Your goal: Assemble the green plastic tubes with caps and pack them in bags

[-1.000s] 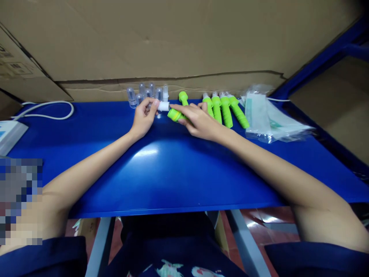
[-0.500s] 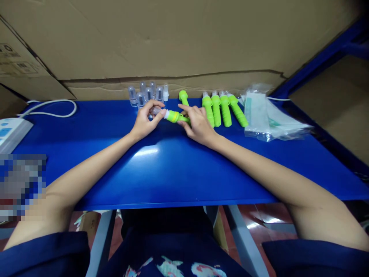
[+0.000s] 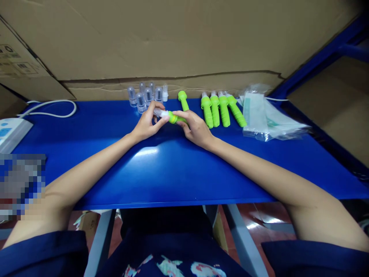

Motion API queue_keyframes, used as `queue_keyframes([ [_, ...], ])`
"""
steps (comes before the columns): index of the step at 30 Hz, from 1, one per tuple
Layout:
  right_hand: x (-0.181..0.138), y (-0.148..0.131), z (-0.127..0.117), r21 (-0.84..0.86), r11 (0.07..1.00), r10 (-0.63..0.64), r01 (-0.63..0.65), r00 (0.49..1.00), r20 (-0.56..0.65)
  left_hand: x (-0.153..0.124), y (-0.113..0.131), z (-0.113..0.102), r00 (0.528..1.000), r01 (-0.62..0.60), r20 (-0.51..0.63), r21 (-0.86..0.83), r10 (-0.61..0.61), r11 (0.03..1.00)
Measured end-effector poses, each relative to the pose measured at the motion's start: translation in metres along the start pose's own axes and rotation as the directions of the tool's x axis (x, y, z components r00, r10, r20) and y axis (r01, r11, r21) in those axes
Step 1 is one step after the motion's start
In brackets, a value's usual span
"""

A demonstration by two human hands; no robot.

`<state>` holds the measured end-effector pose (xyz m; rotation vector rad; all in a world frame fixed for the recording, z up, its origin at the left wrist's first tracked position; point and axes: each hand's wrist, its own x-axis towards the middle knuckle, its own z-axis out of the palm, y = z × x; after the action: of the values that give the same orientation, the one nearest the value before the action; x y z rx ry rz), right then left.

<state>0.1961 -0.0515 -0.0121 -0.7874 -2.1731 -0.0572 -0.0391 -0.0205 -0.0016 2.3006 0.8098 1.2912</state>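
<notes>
Above the blue table, both hands hold a green ribbed handle with a clear dome-tipped cap (image 3: 173, 117), lying almost level. My left hand (image 3: 147, 122) pinches its clear cap and white collar at the left end. My right hand (image 3: 196, 127) is closed around the green part, hiding much of it. Just behind them, a bare green handle with a round knob (image 3: 182, 100) lies on the table. To the left stand several clear dome-topped caps (image 3: 141, 103) and a slimmer white-based one (image 3: 165, 93).
Several capped green handles (image 3: 224, 111) lie in a row right of my hands. Beside them are clear plastic bags with white and green contents (image 3: 256, 115). A white power strip (image 3: 11, 132) with a cable sits at the left. Cardboard (image 3: 173, 38) walls the back.
My right index finger, raised before, now lies along the green handle, and the right hand has closed round it. The left hand keeps its hold on the clear end.
</notes>
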Motion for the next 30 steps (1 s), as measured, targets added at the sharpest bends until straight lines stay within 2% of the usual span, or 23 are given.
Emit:
queue_keyframes([
  [8, -0.003, 0.004, 0.003, 0.068, 0.991, 0.111, -0.112, 0.994, 0.014, 0.002, 0.012, -0.003, 0.996, 0.020, 0.083, -0.068, -0.014, 0.997],
  [14, 0.000, -0.002, 0.000, 0.094, 0.988, 0.117, -0.121, 0.992, 0.044, 0.003, 0.012, -0.004, 0.998, 0.040, 0.052, -0.059, -0.037, 0.997],
  [21, 0.003, -0.008, -0.004, -0.050, 0.986, 0.166, -0.162, 0.981, 0.102, 0.001, 0.019, -0.001, 0.995, -0.044, 0.084, -0.011, 0.045, 0.999],
  [30, 0.005, -0.011, -0.002, -0.161, 0.973, 0.190, -0.168, 0.973, 0.135, 0.001, 0.020, -0.002, 0.993, -0.054, 0.108, 0.023, 0.052, 0.998],
])
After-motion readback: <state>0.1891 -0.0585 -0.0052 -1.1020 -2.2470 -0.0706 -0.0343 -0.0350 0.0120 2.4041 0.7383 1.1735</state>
